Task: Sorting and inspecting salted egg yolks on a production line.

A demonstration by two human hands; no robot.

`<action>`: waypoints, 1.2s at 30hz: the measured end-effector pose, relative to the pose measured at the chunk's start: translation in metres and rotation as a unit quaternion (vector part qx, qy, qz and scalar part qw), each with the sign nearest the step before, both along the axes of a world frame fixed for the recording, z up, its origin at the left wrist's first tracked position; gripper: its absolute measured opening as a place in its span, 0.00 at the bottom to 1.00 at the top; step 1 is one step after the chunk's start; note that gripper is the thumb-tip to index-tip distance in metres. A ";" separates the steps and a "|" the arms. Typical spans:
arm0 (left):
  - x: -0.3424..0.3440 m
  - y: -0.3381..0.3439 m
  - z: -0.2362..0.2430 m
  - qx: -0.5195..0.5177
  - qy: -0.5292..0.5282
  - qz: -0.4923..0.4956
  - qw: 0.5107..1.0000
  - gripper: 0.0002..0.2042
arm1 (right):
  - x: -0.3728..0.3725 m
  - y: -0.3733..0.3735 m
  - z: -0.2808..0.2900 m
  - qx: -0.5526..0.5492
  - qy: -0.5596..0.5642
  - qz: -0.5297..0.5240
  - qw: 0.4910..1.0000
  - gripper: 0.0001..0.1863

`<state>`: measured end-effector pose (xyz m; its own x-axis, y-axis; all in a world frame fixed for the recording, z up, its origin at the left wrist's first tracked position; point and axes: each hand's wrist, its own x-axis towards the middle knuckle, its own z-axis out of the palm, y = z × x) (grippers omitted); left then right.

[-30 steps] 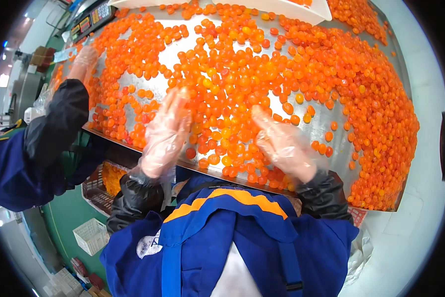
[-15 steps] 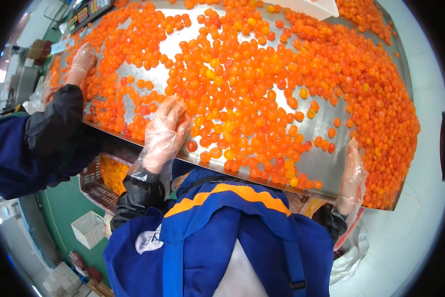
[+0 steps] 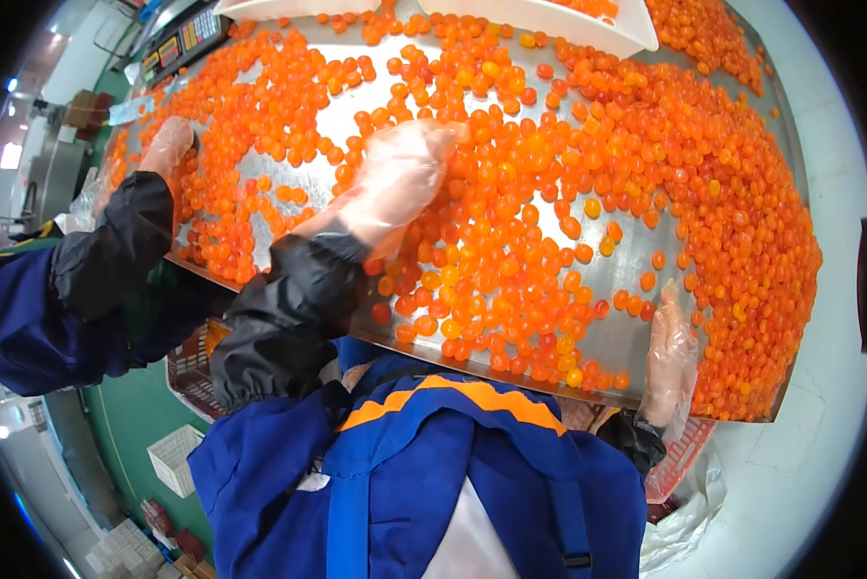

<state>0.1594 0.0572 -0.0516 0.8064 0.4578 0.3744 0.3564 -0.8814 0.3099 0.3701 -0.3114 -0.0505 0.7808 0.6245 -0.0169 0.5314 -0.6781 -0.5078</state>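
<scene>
Glossy orange balls that look like egg yolks (image 3: 510,241) cover a steel table (image 3: 602,251) in loose layers and heaps. My left hand (image 3: 399,179), in a clear plastic glove, reaches over the middle of the spread with its fingertips down among the yolks. Motion smears those fingers, so their grip is hidden. My right hand (image 3: 670,357), gloved likewise, rests near the table's front right edge. Its fingers are stretched out beside the big heap (image 3: 742,232), and nothing shows in it.
At left a co-worker's gloved hand (image 3: 168,145) is among the yolks. White trays (image 3: 549,24) stand at the far edge, with a black keypad device (image 3: 182,43) at far left. Below the table are a red crate (image 3: 679,458) and a white basket (image 3: 175,458).
My left hand has moved from the front edge forward and right into the yolks. My right hand has shifted slightly left. More of the white trays shows at the far edge.
</scene>
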 end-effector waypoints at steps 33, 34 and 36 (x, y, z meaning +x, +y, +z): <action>-0.024 -0.077 0.085 -0.116 -0.019 -0.125 0.985 0.17 | -0.050 0.141 0.102 0.226 -0.067 0.340 0.910 0.10; -0.026 -0.080 0.089 -0.104 -0.016 -0.134 0.985 0.16 | -0.055 0.145 0.103 0.231 -0.048 0.353 0.906 0.09; -0.030 -0.085 0.092 -0.084 -0.030 -0.143 0.986 0.15 | -0.060 0.149 0.103 0.241 -0.009 0.376 0.895 0.09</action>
<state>0.1294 -0.0282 0.0404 0.8905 0.2740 0.3633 0.0768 -0.8774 0.4735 0.3100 -0.1624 0.0530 0.1335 0.9049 0.4042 0.7564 0.1704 -0.6315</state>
